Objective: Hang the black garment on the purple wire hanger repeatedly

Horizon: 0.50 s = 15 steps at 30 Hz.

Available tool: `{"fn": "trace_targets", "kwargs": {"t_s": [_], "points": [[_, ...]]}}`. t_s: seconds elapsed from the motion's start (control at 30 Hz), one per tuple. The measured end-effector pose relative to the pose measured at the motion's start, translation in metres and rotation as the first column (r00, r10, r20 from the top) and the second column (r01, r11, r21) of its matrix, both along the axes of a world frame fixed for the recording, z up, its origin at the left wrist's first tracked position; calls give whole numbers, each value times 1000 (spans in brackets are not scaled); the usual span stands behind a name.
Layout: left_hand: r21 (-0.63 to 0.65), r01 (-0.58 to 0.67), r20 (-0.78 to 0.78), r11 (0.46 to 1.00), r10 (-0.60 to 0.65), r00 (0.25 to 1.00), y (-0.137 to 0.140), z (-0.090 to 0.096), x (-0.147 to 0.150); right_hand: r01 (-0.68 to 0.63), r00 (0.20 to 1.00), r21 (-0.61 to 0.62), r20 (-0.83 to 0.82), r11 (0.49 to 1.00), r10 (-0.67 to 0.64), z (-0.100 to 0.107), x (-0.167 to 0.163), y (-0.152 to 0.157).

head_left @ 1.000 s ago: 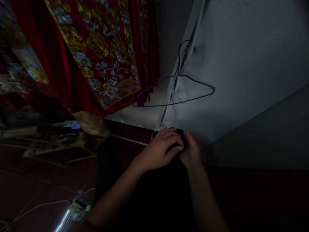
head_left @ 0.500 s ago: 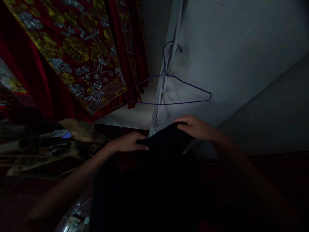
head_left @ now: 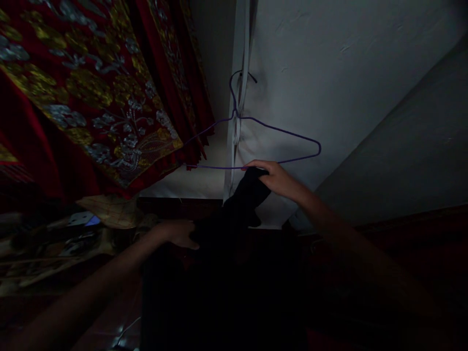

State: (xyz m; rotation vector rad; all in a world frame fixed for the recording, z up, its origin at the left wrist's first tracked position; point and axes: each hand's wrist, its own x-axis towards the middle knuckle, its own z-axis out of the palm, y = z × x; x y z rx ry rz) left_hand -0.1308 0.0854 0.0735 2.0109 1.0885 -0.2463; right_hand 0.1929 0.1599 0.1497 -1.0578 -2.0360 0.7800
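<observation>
A purple wire hanger [head_left: 281, 128] hangs by its hook from a nail or peg at the white strip on the wall. Just below it, my right hand [head_left: 276, 179] is closed on the upper end of a dark piece of cloth [head_left: 237, 204], its fingertips at the hanger's bottom bar. My left hand [head_left: 181, 234], lower and to the left, grips the same cloth at its side. The cloth looks nearly black, so its shape and kind of garment cannot be made out. Its lower part fades into the darkness in front of my body.
A red curtain [head_left: 109, 97] with gold and silver embroidery hangs at the upper left, overlapping the hanger's left end. Beneath it is a cluttered low surface with a light woven bag [head_left: 109, 209]. A thin white cable [head_left: 127, 327] lies at the lower left. The grey wall [head_left: 329, 58] fills the right.
My right hand has raised the cloth's upper end to the hanger's bottom bar. My left hand has moved down and left with its part of the cloth. The view has shifted slightly.
</observation>
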Motion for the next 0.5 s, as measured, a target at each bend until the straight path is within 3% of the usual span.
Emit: {"fn": "trace_targets", "kwargs": {"t_s": [0.07,0.13,0.2,0.27,0.4,0.47,0.5], "points": [[-69,5,16,998,-4,1000,8,4,-7,4,1000,28,12,1000,-5,9,11,-13],[-233,-44,94,971,68,993,8,6,-5,28,999,46,28,999,-29,18,19,-19],[-477,-77,173,875,179,968,0,0,8,35,999,54,38,998,-37,24,22,-21],[-650,7,251,760,206,946,-14,-15,26,30,999,41,42,999,-31,25,19,-21],[-662,228,386,714,63,921,-33,-34,49,10,998,0,67,1000,-10,24,15,-24],[-638,197,446,744,149,882,-30,-26,45,1,995,5,98,1000,-2,25,18,-25],[-603,139,476,785,215,853,-25,-19,39,2,993,17,115,1000,-3,25,22,-25]]}}
